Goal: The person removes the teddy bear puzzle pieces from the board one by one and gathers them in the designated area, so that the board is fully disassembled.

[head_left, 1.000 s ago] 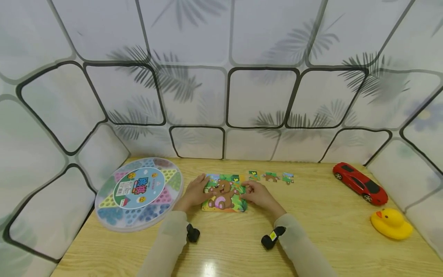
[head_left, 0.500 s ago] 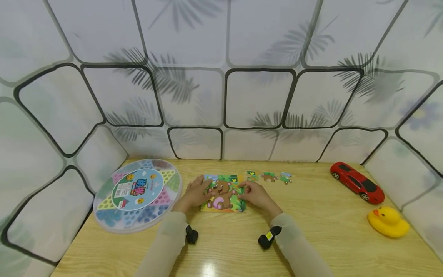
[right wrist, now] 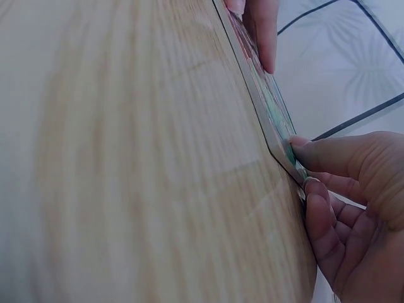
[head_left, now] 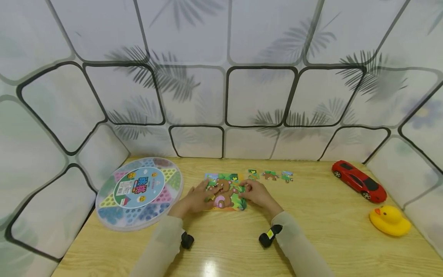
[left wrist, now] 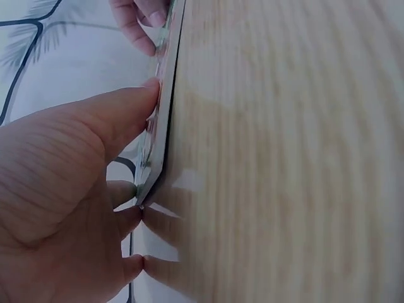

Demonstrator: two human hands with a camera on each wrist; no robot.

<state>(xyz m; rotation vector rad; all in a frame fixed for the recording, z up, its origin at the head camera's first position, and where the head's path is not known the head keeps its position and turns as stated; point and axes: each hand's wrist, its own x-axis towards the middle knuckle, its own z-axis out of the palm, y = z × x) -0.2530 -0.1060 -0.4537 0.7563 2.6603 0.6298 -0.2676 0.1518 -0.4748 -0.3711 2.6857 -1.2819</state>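
Note:
A bear jigsaw puzzle [head_left: 225, 196] in a thin board lies flat on the table in the head view. Over its lower left part lies my left hand [head_left: 197, 198], fingers spread. The left wrist view shows this thumb on the puzzle's face and other fingertips touching the tabletop beside the board's edge. My right hand [head_left: 257, 193] is at the right edge; in the right wrist view its thumb [right wrist: 328, 154] presses on the puzzle near a corner while the curled fingers meet the edge. Three loose puzzle pieces [head_left: 270, 175] lie in a row behind the right hand.
A round Chinese checkers board [head_left: 139, 192] in clear wrapping lies left of the puzzle. At the right are a red toy car [head_left: 359, 181] and a yellow rubber duck [head_left: 390, 221]. A patterned padded wall [head_left: 256, 142] closes off the table's back and sides.
My left hand has slid down the puzzle's left side, uncovering its top left corner. The right hand stays at the right edge, and the loose pieces have not moved.

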